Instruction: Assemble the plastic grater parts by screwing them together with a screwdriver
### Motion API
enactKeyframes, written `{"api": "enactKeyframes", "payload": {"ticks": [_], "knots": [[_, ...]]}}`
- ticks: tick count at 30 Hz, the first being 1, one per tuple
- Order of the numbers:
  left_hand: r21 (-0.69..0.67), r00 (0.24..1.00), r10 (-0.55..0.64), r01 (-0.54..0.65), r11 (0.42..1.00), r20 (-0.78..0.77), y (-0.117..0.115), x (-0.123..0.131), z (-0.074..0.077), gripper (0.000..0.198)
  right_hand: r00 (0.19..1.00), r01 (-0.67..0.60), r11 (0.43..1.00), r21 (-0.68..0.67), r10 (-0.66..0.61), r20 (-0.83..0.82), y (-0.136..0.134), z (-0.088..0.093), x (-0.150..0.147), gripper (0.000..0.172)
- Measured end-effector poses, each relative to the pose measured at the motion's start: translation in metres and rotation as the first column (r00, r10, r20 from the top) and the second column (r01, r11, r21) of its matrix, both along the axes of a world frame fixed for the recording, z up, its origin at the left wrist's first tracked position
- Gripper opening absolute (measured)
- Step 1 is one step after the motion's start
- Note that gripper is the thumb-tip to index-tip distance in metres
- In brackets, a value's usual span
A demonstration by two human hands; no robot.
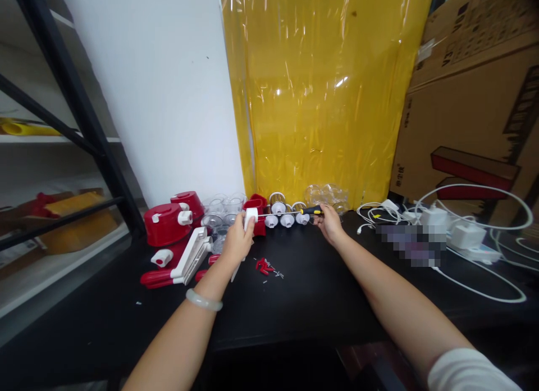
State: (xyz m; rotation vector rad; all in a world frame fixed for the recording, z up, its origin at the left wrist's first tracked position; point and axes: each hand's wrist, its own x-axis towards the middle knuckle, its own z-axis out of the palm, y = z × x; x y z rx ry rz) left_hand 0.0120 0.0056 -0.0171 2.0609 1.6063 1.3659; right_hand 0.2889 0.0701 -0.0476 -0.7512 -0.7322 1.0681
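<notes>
My left hand (pixel 237 240) is closed around a white plastic part (pixel 250 216), held above the black table (pixel 320 301). My right hand (pixel 329 222) grips a screwdriver (pixel 310 211) with a black and yellow handle. Its thin shaft runs leftward into the white part. Below the hands lie small red pieces and several screws (pixel 266 266) on the table. A pale bangle sits on my left wrist.
Red and white plastic machine parts (pixel 172 233) lie at the left, with clear cups and metal drum pieces behind the hands. White chargers and cables (pixel 455 233) spread at the right. Cardboard boxes (pixel 475 99) stand at the right, a yellow sheet behind, a black shelf frame at the left.
</notes>
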Motion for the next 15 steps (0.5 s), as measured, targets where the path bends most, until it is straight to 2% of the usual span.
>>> {"api": "enactKeyframes", "payload": {"ticks": [15], "knots": [[0.002, 1.0, -0.01, 0.01, 1.0, 0.011, -0.0009, -0.0002, 0.0009, 0.046, 0.999, 0.022, 1.0, 0.002, -0.022, -0.023, -0.0027, 0.003, -0.001, 0.023]]}}
